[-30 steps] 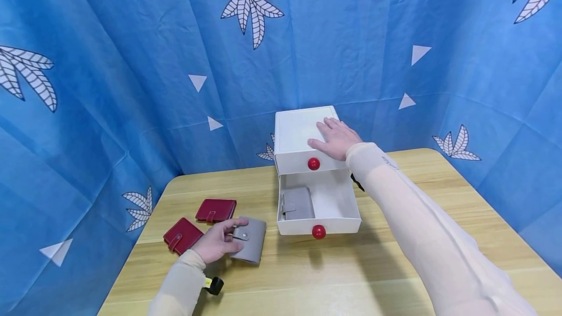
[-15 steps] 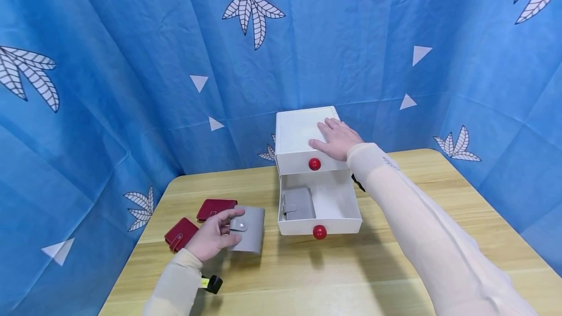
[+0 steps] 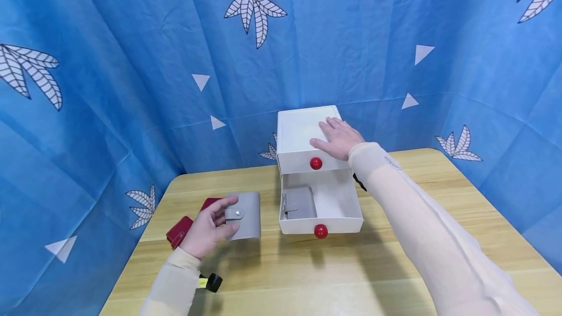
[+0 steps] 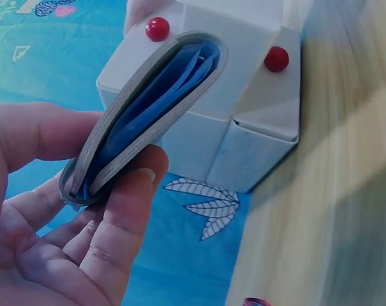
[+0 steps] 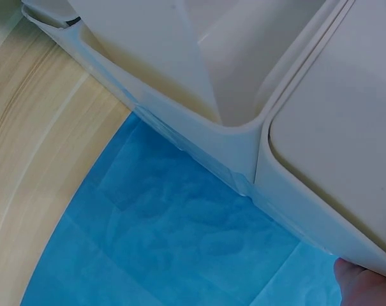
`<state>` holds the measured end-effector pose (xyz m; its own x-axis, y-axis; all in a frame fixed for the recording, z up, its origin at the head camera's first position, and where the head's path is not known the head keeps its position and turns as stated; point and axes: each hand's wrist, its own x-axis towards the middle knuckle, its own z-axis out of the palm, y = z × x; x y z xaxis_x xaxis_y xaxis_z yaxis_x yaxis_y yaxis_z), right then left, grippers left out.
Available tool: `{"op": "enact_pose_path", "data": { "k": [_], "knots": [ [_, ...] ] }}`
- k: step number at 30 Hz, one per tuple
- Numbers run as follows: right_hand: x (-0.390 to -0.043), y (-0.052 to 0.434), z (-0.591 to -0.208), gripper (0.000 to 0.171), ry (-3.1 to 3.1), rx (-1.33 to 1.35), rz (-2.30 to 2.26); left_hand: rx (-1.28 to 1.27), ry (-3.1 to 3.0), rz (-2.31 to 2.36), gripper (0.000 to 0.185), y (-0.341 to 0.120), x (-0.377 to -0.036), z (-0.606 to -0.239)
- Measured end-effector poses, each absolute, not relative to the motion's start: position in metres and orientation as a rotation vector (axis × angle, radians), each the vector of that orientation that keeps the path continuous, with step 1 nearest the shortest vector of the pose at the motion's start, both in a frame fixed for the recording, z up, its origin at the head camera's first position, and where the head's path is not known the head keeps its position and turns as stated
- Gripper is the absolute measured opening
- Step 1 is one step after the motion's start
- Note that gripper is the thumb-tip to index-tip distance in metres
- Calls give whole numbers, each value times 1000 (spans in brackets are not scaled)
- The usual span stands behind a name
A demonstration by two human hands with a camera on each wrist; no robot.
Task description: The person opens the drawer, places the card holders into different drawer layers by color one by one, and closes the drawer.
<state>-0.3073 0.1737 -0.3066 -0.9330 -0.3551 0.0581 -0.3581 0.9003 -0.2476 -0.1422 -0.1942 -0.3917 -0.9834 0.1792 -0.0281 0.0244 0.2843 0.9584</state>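
1. Grey wallet: held off the surface in left hand, just left of open bottom drawer; fingers & thumb pinch it shut.
2. Right hand: flat on top of white box, fingers straight.
3. 2nd grey wallet lies in drawer, left side.
4. Red wallets on surface behind left hand.

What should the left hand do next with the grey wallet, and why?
Probably carry the grey wallet rightward over the open lower drawer. The left hand holds it above the table, another grey wallet already lies inside, and the right hand rests on the box.
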Motion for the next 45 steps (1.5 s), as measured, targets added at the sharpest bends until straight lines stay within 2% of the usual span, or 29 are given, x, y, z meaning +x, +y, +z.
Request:
{"op": "enact_pose_path", "data": {
  "k": [22,33,45],
  "knots": [
    [-310,172,-307,85,-3058,581,380,227,2353,1968,66,-170,-149,-364],
    [-310,173,-307,85,-3063,563,373,230,2278,1988,64,-146,-155,-358],
    [-302,172,-306,83,-3058,534,421,344,2273,1889,62,-109,-167,-354]
  ]
}}
